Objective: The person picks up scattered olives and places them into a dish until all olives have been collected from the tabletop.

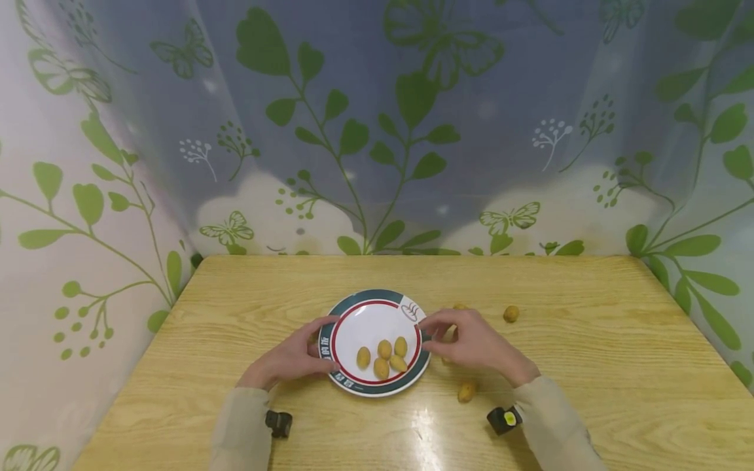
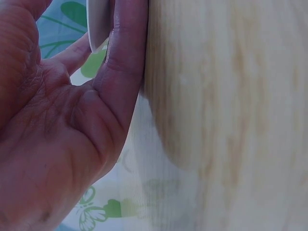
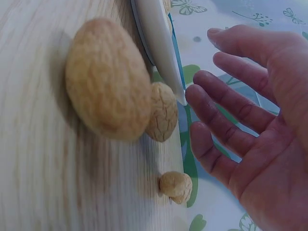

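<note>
A white plate (image 1: 359,327) with a green rim and a red ring lies on the table. Several small yellow-brown ovals (image 1: 363,358) sit on its near half; their kind is unclear. My left hand (image 1: 293,354) holds the plate's left rim, thumb over the edge; the left wrist view shows fingers beside and below the rim (image 2: 98,24). Over at the right rim is my right hand (image 1: 471,340), its fingers loosely bent and nothing visible between them. Below that hand, the right wrist view has a large close oval (image 3: 108,79), a cracked-skinned one (image 3: 162,113) and a smaller one (image 3: 175,186).
On the wooden table (image 1: 235,288), one loose oval (image 1: 511,314) lies to the right and another (image 1: 466,392) nearer me. More are partly hidden behind my right hand. A leaf-patterned curtain (image 1: 365,196) hangs along the table's far edge and sides.
</note>
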Demonstrator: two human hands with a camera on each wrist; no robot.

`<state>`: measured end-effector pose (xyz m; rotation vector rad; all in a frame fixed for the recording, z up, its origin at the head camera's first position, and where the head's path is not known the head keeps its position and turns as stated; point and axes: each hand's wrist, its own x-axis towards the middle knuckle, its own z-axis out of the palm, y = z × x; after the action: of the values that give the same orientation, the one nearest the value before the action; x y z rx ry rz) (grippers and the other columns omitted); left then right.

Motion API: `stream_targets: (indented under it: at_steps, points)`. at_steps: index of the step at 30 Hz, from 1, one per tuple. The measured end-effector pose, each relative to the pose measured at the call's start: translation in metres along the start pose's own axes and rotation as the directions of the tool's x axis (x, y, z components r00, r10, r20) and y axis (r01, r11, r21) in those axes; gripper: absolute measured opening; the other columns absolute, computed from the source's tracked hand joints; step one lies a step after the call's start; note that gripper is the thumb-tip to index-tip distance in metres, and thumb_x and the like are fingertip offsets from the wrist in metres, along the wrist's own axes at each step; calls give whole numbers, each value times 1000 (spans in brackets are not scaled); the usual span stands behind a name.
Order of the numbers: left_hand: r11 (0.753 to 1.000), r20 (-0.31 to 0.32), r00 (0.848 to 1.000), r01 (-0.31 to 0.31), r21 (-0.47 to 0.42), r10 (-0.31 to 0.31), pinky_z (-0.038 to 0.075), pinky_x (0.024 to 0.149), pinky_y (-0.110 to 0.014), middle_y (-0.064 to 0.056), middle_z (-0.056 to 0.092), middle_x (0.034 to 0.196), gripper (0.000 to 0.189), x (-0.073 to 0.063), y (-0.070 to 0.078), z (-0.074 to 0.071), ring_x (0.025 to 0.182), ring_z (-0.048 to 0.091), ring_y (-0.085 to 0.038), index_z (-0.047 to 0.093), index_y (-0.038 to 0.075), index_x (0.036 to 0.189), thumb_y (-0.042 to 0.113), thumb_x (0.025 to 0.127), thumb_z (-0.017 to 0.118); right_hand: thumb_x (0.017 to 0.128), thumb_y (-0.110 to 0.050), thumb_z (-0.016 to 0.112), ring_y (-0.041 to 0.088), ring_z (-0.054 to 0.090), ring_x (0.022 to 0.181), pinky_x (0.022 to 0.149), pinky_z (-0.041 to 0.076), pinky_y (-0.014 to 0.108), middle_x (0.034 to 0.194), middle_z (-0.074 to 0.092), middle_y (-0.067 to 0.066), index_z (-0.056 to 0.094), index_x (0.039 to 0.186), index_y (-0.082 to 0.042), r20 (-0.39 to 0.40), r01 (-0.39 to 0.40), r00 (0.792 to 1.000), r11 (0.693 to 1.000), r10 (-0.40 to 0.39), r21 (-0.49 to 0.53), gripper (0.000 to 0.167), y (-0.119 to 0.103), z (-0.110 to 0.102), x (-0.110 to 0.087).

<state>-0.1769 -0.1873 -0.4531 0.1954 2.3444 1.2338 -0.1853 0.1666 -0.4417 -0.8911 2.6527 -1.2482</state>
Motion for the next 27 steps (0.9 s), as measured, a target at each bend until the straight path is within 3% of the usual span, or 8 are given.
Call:
stream_targets:
  at_steps: [7, 27]
  points:
    - [1000, -3, 1000, 0, 2, 0, 54, 88, -34, -11, 63, 124, 89, 0, 0, 0, 95, 65, -18, 37, 22, 157, 21, 83, 86, 89, -21, 79, 7, 65, 86, 70, 56, 24, 96, 74, -2, 75, 115, -11, 3, -15, 1000, 1000, 15, -13, 28, 3, -5, -7]
    - [1000, 7, 1000, -23, -8, 23, 53, 84, -30, -13, 63, 126, 90, 1, -3, 0, 95, 66, -18, 35, 20, 158, 20, 83, 85, 88, -23, 81, 5, 65, 82, 68, 54, 23, 92, 74, -4, 77, 111, -11, -36, -16, 999, 997, 13, -76, 27, 13, -13, -25]
